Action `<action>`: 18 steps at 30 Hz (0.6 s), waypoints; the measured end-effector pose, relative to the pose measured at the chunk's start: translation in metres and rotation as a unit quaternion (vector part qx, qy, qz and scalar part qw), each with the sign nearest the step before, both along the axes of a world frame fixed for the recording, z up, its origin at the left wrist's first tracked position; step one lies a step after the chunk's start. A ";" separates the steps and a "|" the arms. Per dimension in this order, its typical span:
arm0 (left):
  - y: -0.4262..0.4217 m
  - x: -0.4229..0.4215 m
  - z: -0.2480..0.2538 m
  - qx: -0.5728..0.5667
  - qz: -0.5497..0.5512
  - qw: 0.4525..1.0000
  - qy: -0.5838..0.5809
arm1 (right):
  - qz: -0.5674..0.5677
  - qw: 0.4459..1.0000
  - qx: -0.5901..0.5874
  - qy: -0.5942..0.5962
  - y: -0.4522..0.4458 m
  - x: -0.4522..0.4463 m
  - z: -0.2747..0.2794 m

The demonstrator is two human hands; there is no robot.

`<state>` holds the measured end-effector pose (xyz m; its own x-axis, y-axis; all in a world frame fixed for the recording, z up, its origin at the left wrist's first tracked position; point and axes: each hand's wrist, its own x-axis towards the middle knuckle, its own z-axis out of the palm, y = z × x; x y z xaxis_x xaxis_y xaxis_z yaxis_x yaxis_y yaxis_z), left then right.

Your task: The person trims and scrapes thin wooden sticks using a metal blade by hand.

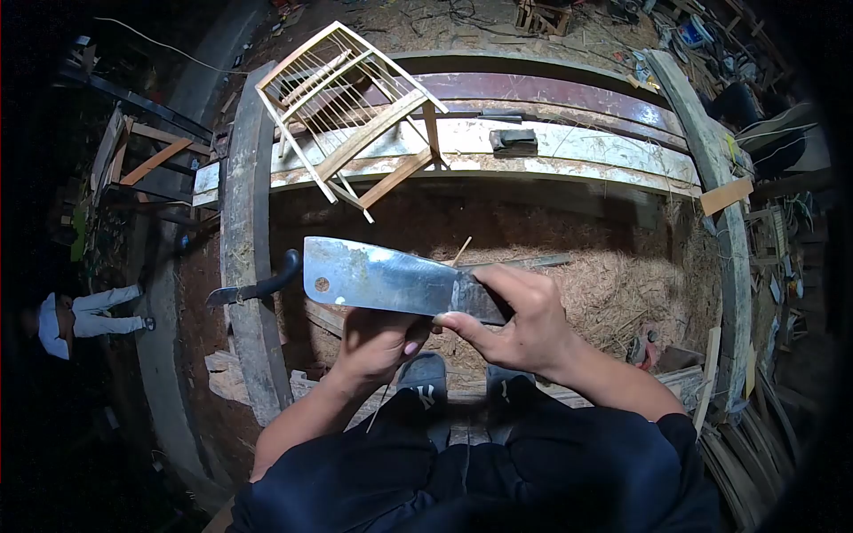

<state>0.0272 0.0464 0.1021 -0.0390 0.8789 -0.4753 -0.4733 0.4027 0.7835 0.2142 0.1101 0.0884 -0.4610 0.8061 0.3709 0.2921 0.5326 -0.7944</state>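
A broad metal cleaver (382, 275) with a hole near its far end lies across the middle of the view. My right hand (524, 320) is wrapped round its dark handle. Below the blade, my left hand (378, 342) is closed, its fingers partly hidden behind the metal. A thin wooden strip (378, 410) runs down from beside the left hand, and a similar thin tip (463, 249) shows above the blade; whether they are one piece is hidden. Whether the left hand grips the strip is unclear.
A slatted wooden frame (364, 62) rests on the white bench plank (613, 151), near a dark block (514, 140). A curved knife (258, 289) lies on the left beam (244, 178). Shavings (613, 284) cover the ground. Another person (89, 315) is at far left.
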 end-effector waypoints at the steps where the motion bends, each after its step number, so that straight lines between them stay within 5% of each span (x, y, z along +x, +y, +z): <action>1: 0.001 0.001 0.000 -0.011 0.010 1.000 0.003 | 0.000 1.000 0.002 0.000 0.000 0.000 -0.002; 4: 0.004 0.005 0.002 0.027 0.000 0.999 0.024 | -0.029 0.999 -0.014 0.011 0.007 0.003 -0.004; 7: -0.001 -0.003 -0.008 -0.029 0.031 0.996 -0.082 | 0.003 1.000 0.014 0.006 -0.003 -0.002 -0.005; 9: 0.003 0.006 0.002 -0.030 0.023 0.999 0.031 | -0.007 0.997 -0.077 -0.012 0.003 0.002 0.004; 17: 0.007 -0.004 0.003 0.027 -0.057 0.998 0.008 | -0.029 0.998 -0.045 0.011 0.006 0.001 -0.003; 18: 0.000 0.004 -0.002 0.013 0.024 0.999 0.020 | 0.000 0.999 -0.051 -0.013 0.003 0.002 0.001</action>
<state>0.0308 0.0465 0.1005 -0.1005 0.8872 -0.4503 -0.4603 0.3598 0.8116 0.2166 0.1129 0.0890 -0.4691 0.8395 0.2743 0.3140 0.4488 -0.8366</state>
